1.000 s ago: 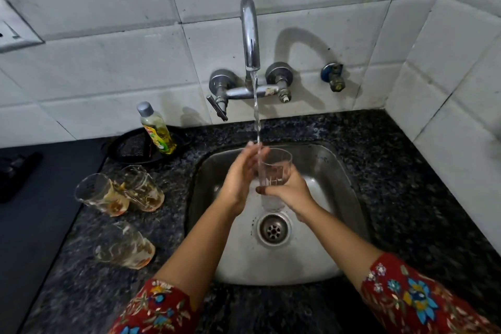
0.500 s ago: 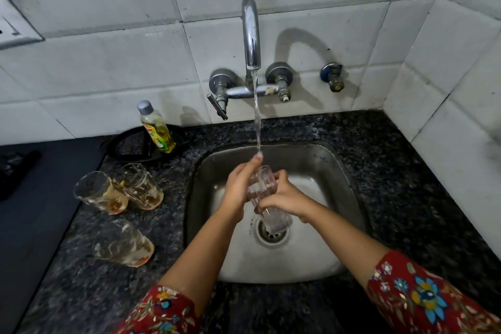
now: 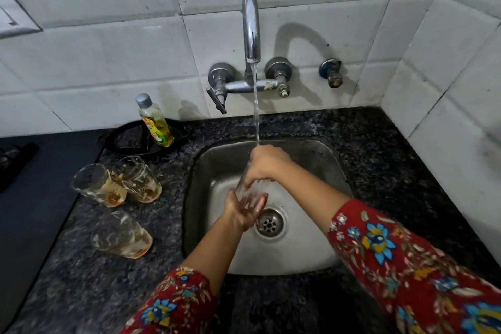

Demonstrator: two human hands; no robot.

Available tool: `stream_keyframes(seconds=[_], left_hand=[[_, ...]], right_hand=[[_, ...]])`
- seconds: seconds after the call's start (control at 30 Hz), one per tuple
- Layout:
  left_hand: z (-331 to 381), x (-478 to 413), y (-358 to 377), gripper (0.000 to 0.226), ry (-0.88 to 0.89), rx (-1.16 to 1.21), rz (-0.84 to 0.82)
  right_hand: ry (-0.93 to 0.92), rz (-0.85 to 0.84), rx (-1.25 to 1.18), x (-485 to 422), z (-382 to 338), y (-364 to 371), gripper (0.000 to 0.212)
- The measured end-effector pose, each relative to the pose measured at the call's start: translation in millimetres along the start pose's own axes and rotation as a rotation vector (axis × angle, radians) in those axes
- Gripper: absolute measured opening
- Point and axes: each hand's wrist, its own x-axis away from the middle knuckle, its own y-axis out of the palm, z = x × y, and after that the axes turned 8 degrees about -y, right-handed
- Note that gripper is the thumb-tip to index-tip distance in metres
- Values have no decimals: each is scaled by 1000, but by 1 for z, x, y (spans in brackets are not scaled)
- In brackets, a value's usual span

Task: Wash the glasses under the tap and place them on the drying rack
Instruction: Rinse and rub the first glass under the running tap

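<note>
The right hand (image 3: 267, 165) grips the wet glass (image 3: 250, 188) from above and the left hand (image 3: 244, 210) cups its lower end, both under the tap stream (image 3: 256, 116), so I fear it could slip out and crack in the sink (image 3: 311, 249) below them.

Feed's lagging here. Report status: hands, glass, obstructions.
Right hand holds glass from above, left hand cups its base. Glass over sink, tap running. Three dirty glasses on counter; no rack in view.

Square steel sink (image 3: 320, 247) centre frame, in speckled stone counter (image 3: 393, 160); chrome wall tap (image 3: 250, 24) above. Clear glass tumbler (image 3: 250, 188) over sink. Left of sink: three soiled glasses (image 3: 135, 182); above them, yellow soap bottle (image 3: 156, 122) on black round tray (image 3: 122, 141).
</note>
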Motion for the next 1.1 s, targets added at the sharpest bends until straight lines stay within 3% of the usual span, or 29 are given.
stream_keyframes(seconds=[0.1,0.17,0.37,0.47,0.57,0.67,0.73,0.83,0.97,1.1], left_hand=[[13,3,8,51,25,99,-18],[21,6,14,53,68,45,-27],[35,25,24,60,174,-333,-80],[30,31,26,60,372,-534,-7],[14,40,38,78,552,-758,-7],[9,47,48,62,629,-873,-2],[17,50,50,53,518,-881,-130],[28,53,48,51,423,-917,-246],[14,56,51,52,712,-953,-57],[14,64,51,63,804,-956,-140]], right_hand=[[-1,122,-116,-5,-8,0,70],[0,189,-175,0,-8,-2,73],[-38,199,-237,43,19,2,74],[-49,219,-109,59,34,20,74],[-31,248,-123,61,43,48,81],[-48,149,-632,54,53,68,88],[-112,-27,-1017,52,63,66,84],[-110,-170,-1213,51,65,63,67],[-65,186,-1100,34,44,68,73],[-21,266,-1214,15,39,57,68]])
